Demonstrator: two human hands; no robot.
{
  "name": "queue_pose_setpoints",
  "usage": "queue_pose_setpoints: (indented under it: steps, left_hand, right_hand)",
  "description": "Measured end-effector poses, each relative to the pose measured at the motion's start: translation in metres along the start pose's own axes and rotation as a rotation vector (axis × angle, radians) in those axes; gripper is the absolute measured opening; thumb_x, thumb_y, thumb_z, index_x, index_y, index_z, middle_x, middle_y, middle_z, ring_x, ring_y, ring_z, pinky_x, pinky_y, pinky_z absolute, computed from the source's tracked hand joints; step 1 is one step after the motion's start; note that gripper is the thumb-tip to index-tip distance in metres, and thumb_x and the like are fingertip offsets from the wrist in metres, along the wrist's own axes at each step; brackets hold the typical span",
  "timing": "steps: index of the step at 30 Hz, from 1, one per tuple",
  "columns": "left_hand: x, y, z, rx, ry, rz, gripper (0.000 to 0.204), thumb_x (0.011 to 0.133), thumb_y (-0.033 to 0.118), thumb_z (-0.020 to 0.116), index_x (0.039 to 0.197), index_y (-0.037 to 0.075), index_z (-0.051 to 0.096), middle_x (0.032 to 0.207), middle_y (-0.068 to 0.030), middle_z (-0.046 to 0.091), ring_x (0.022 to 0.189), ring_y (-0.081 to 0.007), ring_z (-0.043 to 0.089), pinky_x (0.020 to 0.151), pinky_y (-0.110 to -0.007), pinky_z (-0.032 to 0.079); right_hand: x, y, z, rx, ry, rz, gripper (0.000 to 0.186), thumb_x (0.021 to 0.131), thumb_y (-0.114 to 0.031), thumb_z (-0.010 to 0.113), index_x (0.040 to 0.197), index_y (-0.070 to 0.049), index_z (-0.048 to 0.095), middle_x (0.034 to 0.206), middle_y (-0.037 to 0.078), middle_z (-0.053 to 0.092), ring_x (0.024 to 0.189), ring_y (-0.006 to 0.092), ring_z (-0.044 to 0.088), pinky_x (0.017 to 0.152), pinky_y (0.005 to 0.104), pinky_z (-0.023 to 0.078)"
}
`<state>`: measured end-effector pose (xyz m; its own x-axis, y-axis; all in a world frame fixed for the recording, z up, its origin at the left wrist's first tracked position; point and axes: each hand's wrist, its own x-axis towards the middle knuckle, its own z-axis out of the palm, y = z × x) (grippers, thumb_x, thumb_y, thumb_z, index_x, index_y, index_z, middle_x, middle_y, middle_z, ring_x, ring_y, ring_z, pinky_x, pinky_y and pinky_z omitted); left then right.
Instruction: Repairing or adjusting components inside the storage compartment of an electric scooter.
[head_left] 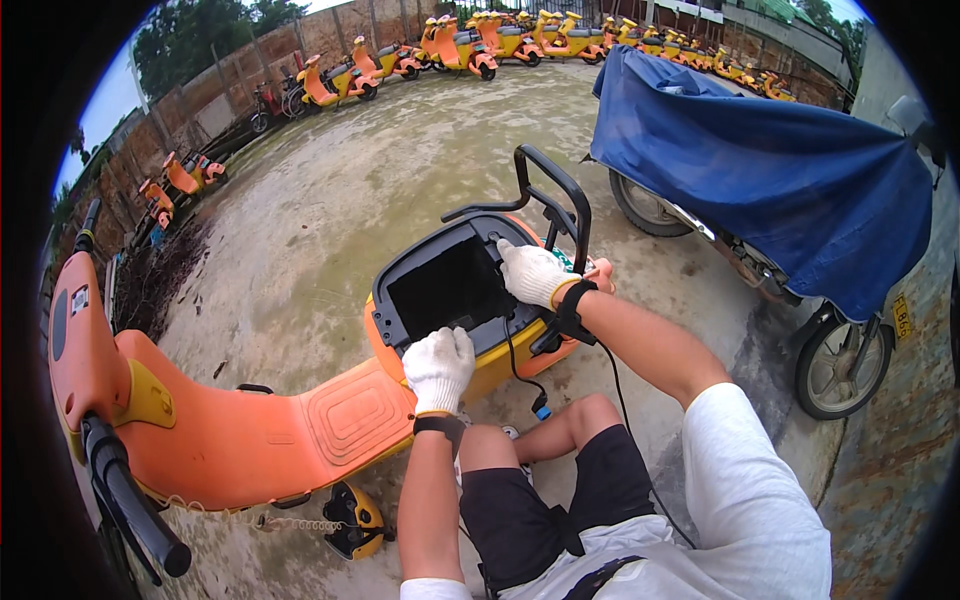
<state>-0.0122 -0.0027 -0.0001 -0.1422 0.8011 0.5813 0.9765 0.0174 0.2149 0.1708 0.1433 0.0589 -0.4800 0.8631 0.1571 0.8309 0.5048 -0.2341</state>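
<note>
An orange and yellow electric scooter (250, 430) stands before me, with an open black seat compartment (398, 250) at its rear. The inside of the compartment is dark. My left hand (440, 368), in a white knit glove, is closed at the near edge of the compartment's rim, fingers curled. My right hand (533, 272), gloved the same way, is at the right side of the rim, its fingers bent together near the rear corner. What is under its fingertips is hidden. A black cable (514, 355) with a blue-tipped connector (542, 412) hangs from the compartment's near side.
A black tubular rack (575, 205) rises behind the compartment. A yellow and black helmet (355, 520) hangs low on a coiled cord beside the footboard. To the right stands a motorcycle under a blue cover (740, 160). Rows of similar scooters (460, 45) line the far wall.
</note>
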Motion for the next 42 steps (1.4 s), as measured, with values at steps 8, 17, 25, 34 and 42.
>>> queue_pose_setpoints:
  steps: [8,17,25,34,42]
  left_hand:
    - [-0.002,0.003,-0.002,-0.039,0.005,-0.010,0.039,0.097,0.031,0.063,0.068,0.006,0.071,0.070,-0.0170,0.072,0.062,-0.0370,0.071,0.063,-0.049,0.057]
    - [-0.003,-0.004,0.001,0.008,-0.117,-0.040,0.038,0.085,0.043,0.076,0.073,0.007,0.075,0.073,-0.0159,0.074,0.068,-0.0364,0.075,0.065,-0.047,0.059]
    - [0.001,0.003,-0.006,0.049,-0.123,-0.054,0.038,0.097,0.035,0.063,0.074,0.006,0.074,0.075,-0.0188,0.074,0.070,-0.0381,0.074,0.070,-0.049,0.059]
    - [0.003,0.005,-0.008,0.043,-0.125,-0.051,0.044,0.101,0.034,0.056,0.074,0.005,0.074,0.076,-0.0187,0.075,0.069,-0.0396,0.073,0.070,-0.051,0.059]
    - [0.000,0.002,-0.002,0.035,-0.079,-0.047,0.042,0.100,0.033,0.057,0.073,0.004,0.073,0.074,-0.0205,0.073,0.070,-0.0404,0.073,0.069,-0.052,0.059]
  right_hand:
    - [0.009,-0.055,0.021,1.280,-0.011,0.522,0.059,0.106,-0.017,0.055,0.159,-0.007,0.032,0.087,0.008,0.068,0.061,0.0151,0.061,0.047,0.0325,0.048]
    - [0.083,-0.101,0.076,1.835,0.176,0.998,0.038,0.107,-0.049,0.047,0.115,-0.014,0.058,0.083,0.007,0.064,0.059,0.0219,0.060,0.047,0.0379,0.046]
    - [0.053,-0.089,0.036,1.747,0.131,0.769,0.019,0.111,-0.035,0.054,0.113,-0.017,0.060,0.083,0.002,0.061,0.058,0.0124,0.053,0.045,0.0303,0.045]
    - [0.009,-0.014,-0.033,0.855,0.230,0.384,0.038,0.109,-0.035,0.051,0.135,-0.012,0.065,0.098,0.016,0.075,0.085,0.0301,0.074,0.077,0.0437,0.060]
    - [0.013,0.017,-0.020,0.318,0.155,0.242,0.036,0.101,-0.028,0.054,0.128,-0.012,0.073,0.115,0.023,0.076,0.111,0.0413,0.072,0.096,0.0494,0.057]
